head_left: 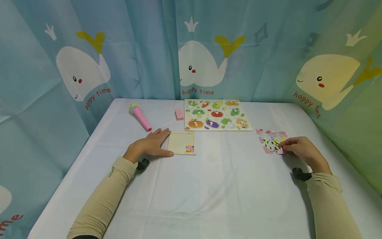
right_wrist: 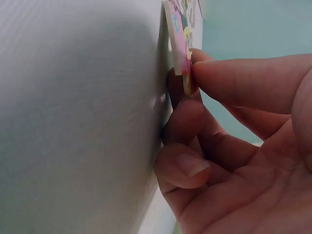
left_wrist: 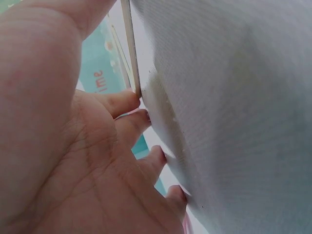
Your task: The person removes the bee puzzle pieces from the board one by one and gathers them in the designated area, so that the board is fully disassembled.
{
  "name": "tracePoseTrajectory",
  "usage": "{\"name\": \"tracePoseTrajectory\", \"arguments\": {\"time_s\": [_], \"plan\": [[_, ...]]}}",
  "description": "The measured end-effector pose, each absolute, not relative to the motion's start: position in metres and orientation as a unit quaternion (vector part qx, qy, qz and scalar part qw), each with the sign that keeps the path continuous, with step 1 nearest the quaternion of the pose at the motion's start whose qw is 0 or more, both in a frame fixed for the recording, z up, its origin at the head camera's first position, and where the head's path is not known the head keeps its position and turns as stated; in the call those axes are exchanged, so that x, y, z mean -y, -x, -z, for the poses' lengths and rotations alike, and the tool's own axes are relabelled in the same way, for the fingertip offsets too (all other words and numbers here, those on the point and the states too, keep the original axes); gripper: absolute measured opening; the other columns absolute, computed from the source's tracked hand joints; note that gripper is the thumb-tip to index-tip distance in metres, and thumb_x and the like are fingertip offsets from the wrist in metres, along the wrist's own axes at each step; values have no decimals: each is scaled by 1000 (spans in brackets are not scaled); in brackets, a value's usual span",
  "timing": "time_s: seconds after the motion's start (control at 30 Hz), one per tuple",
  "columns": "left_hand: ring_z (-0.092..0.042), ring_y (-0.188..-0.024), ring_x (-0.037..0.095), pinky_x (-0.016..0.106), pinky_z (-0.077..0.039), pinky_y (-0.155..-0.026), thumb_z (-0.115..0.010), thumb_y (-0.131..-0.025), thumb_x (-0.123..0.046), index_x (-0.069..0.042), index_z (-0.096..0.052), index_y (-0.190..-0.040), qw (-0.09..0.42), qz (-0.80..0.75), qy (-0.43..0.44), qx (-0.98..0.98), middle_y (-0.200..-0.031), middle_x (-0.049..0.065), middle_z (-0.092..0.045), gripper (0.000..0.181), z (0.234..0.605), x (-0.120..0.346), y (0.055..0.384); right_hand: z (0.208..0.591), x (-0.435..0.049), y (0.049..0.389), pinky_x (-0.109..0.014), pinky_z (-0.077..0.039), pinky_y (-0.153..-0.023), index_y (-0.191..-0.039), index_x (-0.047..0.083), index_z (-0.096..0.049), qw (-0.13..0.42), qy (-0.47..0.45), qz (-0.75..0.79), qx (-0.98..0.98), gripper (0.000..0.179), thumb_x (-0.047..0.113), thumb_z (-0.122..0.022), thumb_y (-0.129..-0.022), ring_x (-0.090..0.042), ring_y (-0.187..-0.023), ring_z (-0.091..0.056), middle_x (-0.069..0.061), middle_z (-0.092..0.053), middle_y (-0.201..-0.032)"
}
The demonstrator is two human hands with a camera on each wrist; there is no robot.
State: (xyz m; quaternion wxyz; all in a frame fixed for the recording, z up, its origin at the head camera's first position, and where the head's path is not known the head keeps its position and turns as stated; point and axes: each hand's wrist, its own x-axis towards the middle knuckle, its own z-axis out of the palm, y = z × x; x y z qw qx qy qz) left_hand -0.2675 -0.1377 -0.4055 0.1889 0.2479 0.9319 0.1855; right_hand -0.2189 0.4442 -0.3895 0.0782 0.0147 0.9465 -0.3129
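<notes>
A small wooden puzzle tray (head_left: 178,142) lies on the table with one pink piece (head_left: 189,148) in its near right corner. My left hand (head_left: 153,143) rests at the tray's left side, fingers spread, thumb along the near left corner. From the left wrist view, the fingertips touch the tray's edge (left_wrist: 130,44) and the cloth. To the right, several pink and yellow jigsaw pieces (head_left: 270,139) lie loosely arranged. Over their near right part, my right hand (head_left: 304,151) pinches a pink puzzle piece (right_wrist: 179,46) between thumb and fingers, its edge raised off the cloth.
A vegetable peg puzzle board (head_left: 218,115) lies at the back of the white table (head_left: 209,186). Beside it sits a pink block (head_left: 179,115). A pink toy microphone (head_left: 141,117) lies at the back left. Curtains with whales (head_left: 203,63) hang around the table.
</notes>
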Motion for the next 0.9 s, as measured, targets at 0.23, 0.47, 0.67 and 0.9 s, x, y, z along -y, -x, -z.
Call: {"name": "tracePoseTrajectory", "arguments": {"time_s": [0.23, 0.47, 0.67, 0.9], "plan": [[-4, -163, 40, 58, -5, -129, -73, -96, -55, -2, -18, -171, 191, -183, -247, -932, -178, 17, -13, 107, 404, 137, 269, 389, -444, 218, -29, -44, -68, -123, -13, -72, 62, -23, 311, -948, 30, 9, -62, -105, -19, -86, -51, -13, -70, -108], [-4, -163, 40, 58, -5, -129, -73, -97, -55, -2, -17, -171, 189, -180, -247, -933, -178, 17, -14, 107, 405, 137, 268, 382, -437, 218, -31, -46, -66, -129, -15, -67, 42, -35, 337, -940, 36, 12, -59, -107, -18, -84, -53, -9, -67, -100], [-3, -163, 40, 58, -5, -130, -73, -96, -55, -2, -17, -171, 191, -183, -244, -933, -178, 17, -13, 107, 404, 138, 268, 375, -419, 220, -26, -50, -72, -131, -13, -68, 21, 4, 335, -942, 37, 16, -57, -110, -16, -91, -59, -21, -71, -115], [-4, -163, 40, 58, -5, -130, -73, -96, -56, -2, -18, -171, 192, -187, -244, -932, -178, 17, -14, 107, 405, 137, 267, 366, -395, 222, -30, -50, -82, -135, -11, -66, 31, 29, 340, -939, 39, 19, -55, -112, -33, -109, -63, -30, -65, -134]]}}
